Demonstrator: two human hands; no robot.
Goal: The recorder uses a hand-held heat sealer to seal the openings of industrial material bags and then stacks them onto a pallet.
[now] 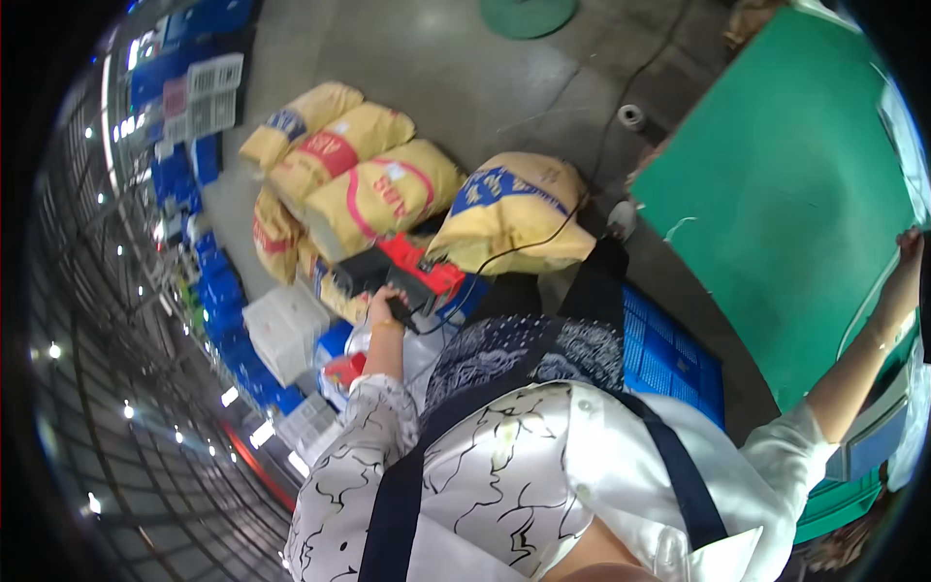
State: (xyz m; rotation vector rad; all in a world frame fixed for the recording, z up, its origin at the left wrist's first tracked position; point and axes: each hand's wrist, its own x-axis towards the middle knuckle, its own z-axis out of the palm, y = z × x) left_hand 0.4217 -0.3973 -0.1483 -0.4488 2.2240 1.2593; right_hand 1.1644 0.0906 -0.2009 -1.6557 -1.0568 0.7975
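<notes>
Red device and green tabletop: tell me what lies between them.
In the head view, a blue-banded sack, a black cable and the person's legs lie between red device and green tabletop.

Bright o/h lamps (261,433) lwr L, fisheye-bent edges

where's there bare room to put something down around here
The middle of the green tabletop is bare, between its left edge and the right hand. Floor also shows free between the yellow sacks and the round green object. Around the left hand it's crowded: a red-and-black tool, sacks and white crates.
</notes>
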